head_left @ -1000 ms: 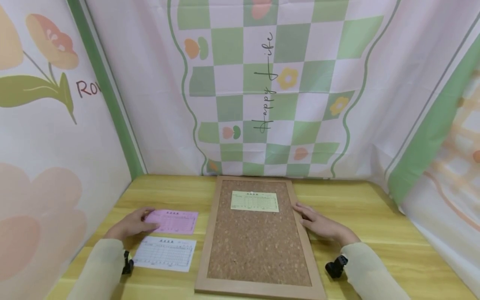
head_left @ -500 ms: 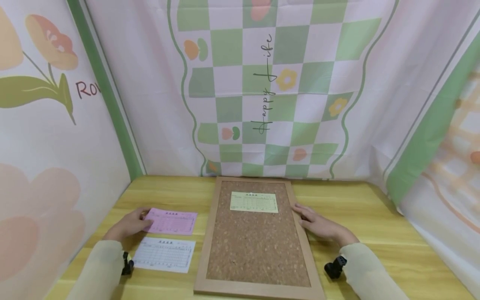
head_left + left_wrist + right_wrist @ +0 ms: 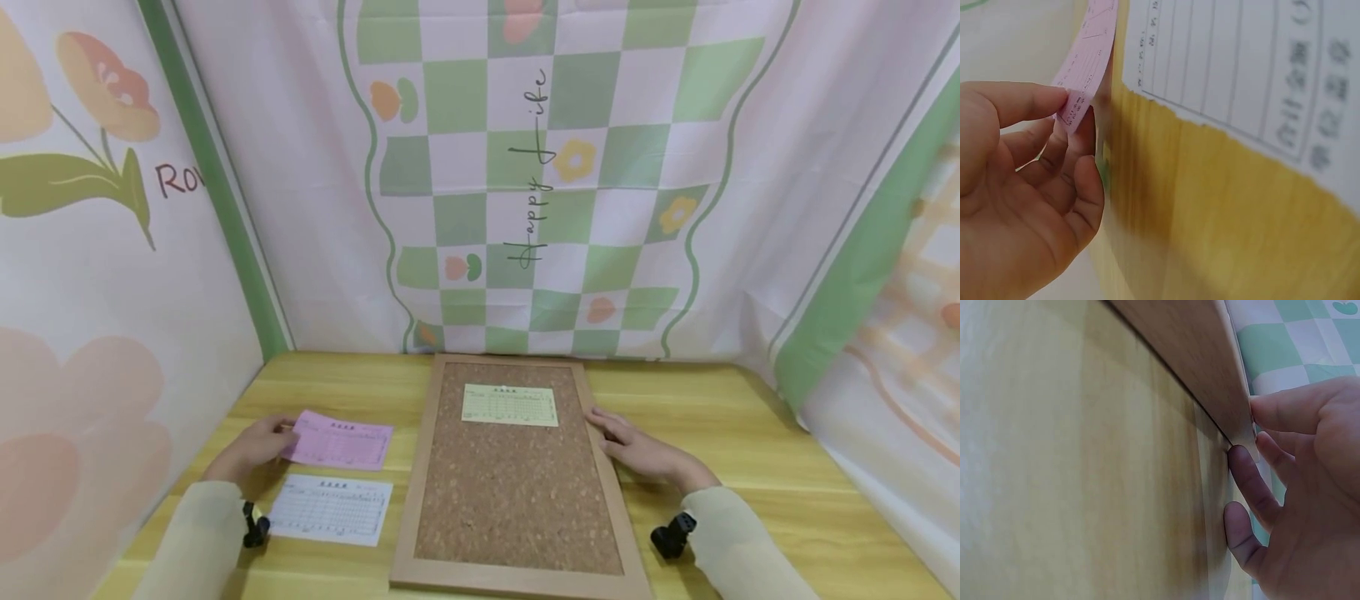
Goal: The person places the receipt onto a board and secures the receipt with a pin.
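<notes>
My left hand [image 3: 255, 447] pinches the left edge of a pink printed slip [image 3: 341, 442] between thumb and fingers. In the left wrist view the pink slip [image 3: 1088, 69] bends up off the table at the pinched end. A white printed slip [image 3: 330, 508] lies just nearer me, its edge ragged. A cork board [image 3: 517, 500] with a wooden frame lies flat in the middle, bearing a yellow-green printed slip [image 3: 510, 406] near its far end. At the board's right side my right hand [image 3: 648, 454] rests against the frame [image 3: 1204, 356], thumb and fingertips touching its edge.
The wood-grain table [image 3: 727, 442] reaches back to a curtain [image 3: 540, 167] with green checks. Another patterned curtain [image 3: 112, 292] hangs along the left. A small black device [image 3: 672, 535] is worn on the right wrist, and a similar one [image 3: 255, 527] on the left.
My left thumb and fingers have drawn back to the pink slip's left edge and pinched it. That end has risen slightly. My right hand has stayed at the board's edge.
</notes>
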A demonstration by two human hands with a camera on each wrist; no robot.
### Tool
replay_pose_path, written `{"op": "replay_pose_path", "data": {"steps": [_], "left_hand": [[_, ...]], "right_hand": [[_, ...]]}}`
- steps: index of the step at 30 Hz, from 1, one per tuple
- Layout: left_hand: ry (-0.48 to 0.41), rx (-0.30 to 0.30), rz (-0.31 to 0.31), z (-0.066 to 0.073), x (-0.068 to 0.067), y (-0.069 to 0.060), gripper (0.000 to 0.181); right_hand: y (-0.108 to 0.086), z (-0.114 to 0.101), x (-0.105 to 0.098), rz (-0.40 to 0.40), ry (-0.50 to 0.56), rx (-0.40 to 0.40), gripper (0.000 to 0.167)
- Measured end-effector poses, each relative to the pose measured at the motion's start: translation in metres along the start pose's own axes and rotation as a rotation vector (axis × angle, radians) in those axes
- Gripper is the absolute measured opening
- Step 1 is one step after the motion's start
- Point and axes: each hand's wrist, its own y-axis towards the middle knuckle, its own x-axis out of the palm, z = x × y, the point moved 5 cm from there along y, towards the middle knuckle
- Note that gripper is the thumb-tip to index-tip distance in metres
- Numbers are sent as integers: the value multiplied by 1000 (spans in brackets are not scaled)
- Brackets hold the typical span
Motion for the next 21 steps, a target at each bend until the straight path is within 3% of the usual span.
{"op": "replay_pose_path", "data": {"steps": [7,14,21], "left_hand": [[-48,11,5,-1,-1,3,48],[-40,38,3,1,-1,3,49],[-12,113,-16,19,-4,-5,47]], "right_hand": [[1,8,-2,-11,-6,-16,60],[2,9,-1,-5,-4,-27,61],[5,16,0,13,33,29,58]]}}
